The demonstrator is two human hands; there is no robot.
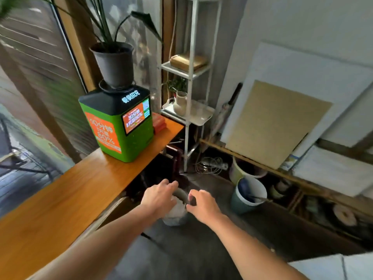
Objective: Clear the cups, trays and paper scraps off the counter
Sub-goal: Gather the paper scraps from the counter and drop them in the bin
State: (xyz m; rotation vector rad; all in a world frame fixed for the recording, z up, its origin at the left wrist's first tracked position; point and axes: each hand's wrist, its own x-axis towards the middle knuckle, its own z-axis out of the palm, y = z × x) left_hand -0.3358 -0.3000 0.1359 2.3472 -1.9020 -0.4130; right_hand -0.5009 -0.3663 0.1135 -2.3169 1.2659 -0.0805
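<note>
A pale bin (175,217) stands on the floor just beside the worktop (60,199), its grey rim between both hands. The left hand (159,197) lies over its top and the right hand (202,206) curls at the rim, but blur hides whether either grip pinches it. Further along the worktop stands a green box (119,126) with a potted plant (114,63) on it.

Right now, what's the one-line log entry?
left hand over bin, fingers relaxed | right hand at bin rim, grip unclear | bin on floor beside counter
</note>
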